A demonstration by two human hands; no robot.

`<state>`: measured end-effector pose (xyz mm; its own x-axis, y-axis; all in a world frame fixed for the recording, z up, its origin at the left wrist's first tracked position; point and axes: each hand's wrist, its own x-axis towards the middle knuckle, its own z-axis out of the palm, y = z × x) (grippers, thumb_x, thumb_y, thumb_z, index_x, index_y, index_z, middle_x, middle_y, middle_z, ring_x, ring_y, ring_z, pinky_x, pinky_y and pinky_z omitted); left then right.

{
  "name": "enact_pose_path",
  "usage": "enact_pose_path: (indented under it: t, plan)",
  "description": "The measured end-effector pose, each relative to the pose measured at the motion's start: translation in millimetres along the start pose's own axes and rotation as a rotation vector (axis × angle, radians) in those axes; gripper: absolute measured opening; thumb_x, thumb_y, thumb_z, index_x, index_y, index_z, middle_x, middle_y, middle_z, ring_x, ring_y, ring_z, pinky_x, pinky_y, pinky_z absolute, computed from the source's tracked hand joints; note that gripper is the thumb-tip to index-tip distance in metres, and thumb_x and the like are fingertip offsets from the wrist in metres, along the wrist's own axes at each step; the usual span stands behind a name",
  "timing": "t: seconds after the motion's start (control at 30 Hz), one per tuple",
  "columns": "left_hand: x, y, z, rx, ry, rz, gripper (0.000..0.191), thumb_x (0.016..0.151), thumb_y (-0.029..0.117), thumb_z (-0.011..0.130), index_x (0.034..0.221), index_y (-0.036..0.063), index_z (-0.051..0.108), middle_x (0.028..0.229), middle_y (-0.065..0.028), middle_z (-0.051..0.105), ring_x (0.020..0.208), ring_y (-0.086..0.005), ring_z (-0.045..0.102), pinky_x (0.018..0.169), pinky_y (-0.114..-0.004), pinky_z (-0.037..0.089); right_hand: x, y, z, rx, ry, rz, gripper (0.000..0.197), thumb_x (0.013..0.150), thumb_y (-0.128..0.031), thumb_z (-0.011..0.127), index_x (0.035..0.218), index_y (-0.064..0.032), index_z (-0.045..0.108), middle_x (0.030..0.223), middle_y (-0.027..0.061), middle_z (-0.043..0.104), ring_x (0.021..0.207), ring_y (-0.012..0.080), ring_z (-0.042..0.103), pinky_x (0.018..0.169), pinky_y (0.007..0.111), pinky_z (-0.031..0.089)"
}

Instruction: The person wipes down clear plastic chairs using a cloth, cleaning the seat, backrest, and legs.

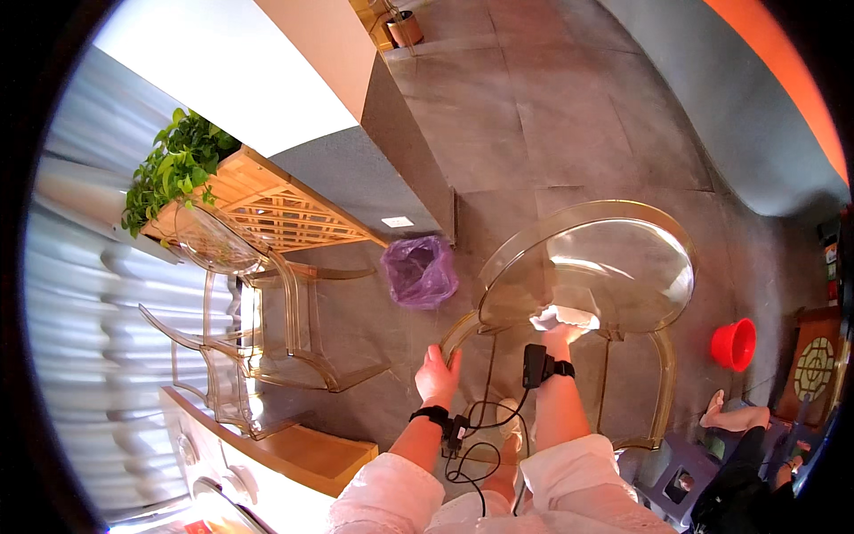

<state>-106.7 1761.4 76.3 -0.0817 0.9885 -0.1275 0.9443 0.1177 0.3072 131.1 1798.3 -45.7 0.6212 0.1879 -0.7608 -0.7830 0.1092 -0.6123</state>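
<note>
A transparent amber plastic armchair (594,267) with an oval back stands right in front of me. My left hand (437,375) grips the curved armrest at its left side. My right hand (566,330) is at the lower part of the oval back and holds a white cloth (547,319) against the clear plastic; its fingers are largely hidden by the cloth. Both wrists wear black straps with small devices, and a black cable hangs between them.
Left are another transparent chair (293,360), a wooden lattice planter (287,213) with green leaves, and a wooden-edged table (320,457). A bin with a purple liner (419,272) stands by the wall corner. A red bucket (733,344) and a seated person (740,460) are at the right.
</note>
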Motion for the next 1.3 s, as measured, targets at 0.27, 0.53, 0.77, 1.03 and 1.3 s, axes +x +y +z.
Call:
enact_pose_path:
  t: [0.27, 0.53, 0.77, 1.03, 1.3]
  plan:
    - [3, -1, 8, 0.011, 0.010, -0.010, 0.043, 0.081, 0.044, 0.053, 0.096, 0.0057, 0.042, 0.083, -0.0172, 0.059, 0.064, -0.0372, 0.058, 0.054, -0.045, 0.048, -131, 50, 13, -0.169, -0.725, -0.310, 0.047, 0.090, -0.026, 0.044, 0.130, -0.0041, 0.030, 0.119, 0.0103, 0.047, 0.100, 0.0233, 0.050, 0.087, 0.038, 0.041]
    - [2, 6, 6, -0.005, -0.043, -0.041, 0.043, 0.081, 0.044, 0.053, 0.096, 0.0044, 0.044, 0.085, -0.0184, 0.059, 0.068, -0.0376, 0.059, 0.057, -0.045, 0.048, -230, -122, 113, -0.883, -0.276, -1.364, 0.070, 0.086, -0.035, 0.050, 0.138, -0.0012, 0.018, 0.139, 0.0231, 0.022, 0.130, 0.0408, 0.016, 0.106, 0.050, 0.009]
    - [3, 12, -4, 0.047, -0.067, 0.031, 0.045, 0.085, 0.043, 0.050, 0.101, 0.0013, 0.042, 0.086, -0.0201, 0.059, 0.070, -0.0350, 0.060, 0.056, -0.043, 0.049, -95, -209, 68, -0.864, 0.357, -1.684, 0.066, 0.090, -0.051, 0.028, 0.138, -0.0071, 0.020, 0.145, 0.0170, 0.007, 0.134, 0.0355, 0.003, 0.107, 0.052, 0.006]
    - [7, 5, 6, 0.059, -0.055, 0.032, 0.046, 0.085, 0.043, 0.050, 0.102, 0.0016, 0.042, 0.082, -0.0193, 0.059, 0.069, -0.0343, 0.060, 0.054, -0.042, 0.049, -60, -164, 17, -0.691, 0.443, -1.493, 0.064, 0.092, -0.037, 0.035, 0.138, -0.0088, 0.002, 0.141, 0.0202, 0.009, 0.130, 0.0342, 0.016, 0.105, 0.046, 0.017]
    - [5, 6, 5, 0.033, -0.003, 0.051, 0.043, 0.084, 0.042, 0.051, 0.100, 0.0032, 0.042, 0.082, -0.0188, 0.059, 0.069, -0.0360, 0.059, 0.056, -0.044, 0.048, -55, -60, -10, -0.721, 0.172, -1.078, 0.056, 0.091, -0.037, 0.035, 0.134, -0.0094, 0.012, 0.134, 0.0174, 0.019, 0.125, 0.0318, 0.023, 0.102, 0.044, 0.022]
